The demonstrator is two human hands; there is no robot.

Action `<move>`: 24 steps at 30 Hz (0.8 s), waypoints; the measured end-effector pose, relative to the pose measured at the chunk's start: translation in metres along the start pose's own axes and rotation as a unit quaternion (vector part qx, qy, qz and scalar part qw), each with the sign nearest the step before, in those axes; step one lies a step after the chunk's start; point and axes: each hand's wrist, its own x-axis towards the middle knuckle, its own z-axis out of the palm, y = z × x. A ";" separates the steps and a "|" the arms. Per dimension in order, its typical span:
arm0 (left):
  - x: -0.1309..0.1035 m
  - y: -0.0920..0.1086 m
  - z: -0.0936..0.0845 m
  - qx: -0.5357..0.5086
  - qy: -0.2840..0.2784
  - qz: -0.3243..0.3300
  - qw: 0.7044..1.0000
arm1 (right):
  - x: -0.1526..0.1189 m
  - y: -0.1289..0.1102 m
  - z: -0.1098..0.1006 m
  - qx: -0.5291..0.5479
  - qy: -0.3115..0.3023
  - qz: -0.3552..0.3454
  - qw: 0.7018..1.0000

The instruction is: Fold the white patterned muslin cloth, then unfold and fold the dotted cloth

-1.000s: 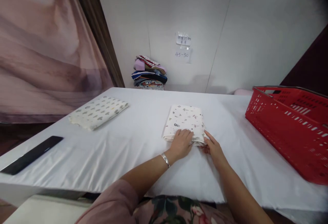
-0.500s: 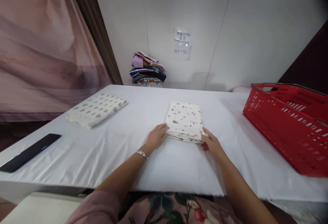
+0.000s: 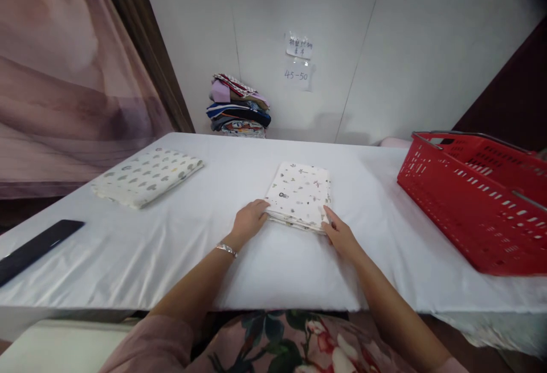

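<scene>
Table (image 3: pixel 290 270) stretches bare from right hand (image 3: pixel 341 237) to basket (image 3: pixel 465 208), from left hand (image 3: pixel 249 220) to second cloth (image 3: pixel 149 176); near edge on body side of both hands. Cloth (image 3: pixel 300 193) lies between and just beyond hands, layered edge facing body, long axis seemingly running away from hands. Left hand touches near-left corner, right hand near-right; whether fingers clamp cloth, cannot tell.

A shiny silver bracelet (image 3: pixel 227 250) circles the wrist above the left hand (image 3: pixel 250 222); the right hand (image 3: pixel 341 233) and its forearm are bare. The dusty-pink top (image 3: pixel 233 336) has a plain, loose left sleeve (image 3: pixel 149 339) and a front print of dark green leaves (image 3: pixel 284 356) with red and cream flowers (image 3: pixel 325 343).
</scene>
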 end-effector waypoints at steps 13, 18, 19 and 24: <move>0.038 0.058 -0.005 -0.040 0.027 0.119 0.992 | 0.001 0.008 0.011 -0.115 0.001 -0.105 0.988; 0.051 0.048 0.022 0.072 -0.068 0.078 0.992 | -0.006 0.005 0.013 -0.234 -0.019 -0.107 0.966; 0.052 0.043 0.026 0.080 -0.077 0.075 0.991 | -0.008 0.004 0.012 -0.255 -0.021 -0.109 0.961; 0.051 0.035 0.031 0.098 -0.078 0.081 0.989 | -0.011 -0.016 0.002 -0.367 -0.046 -0.109 0.923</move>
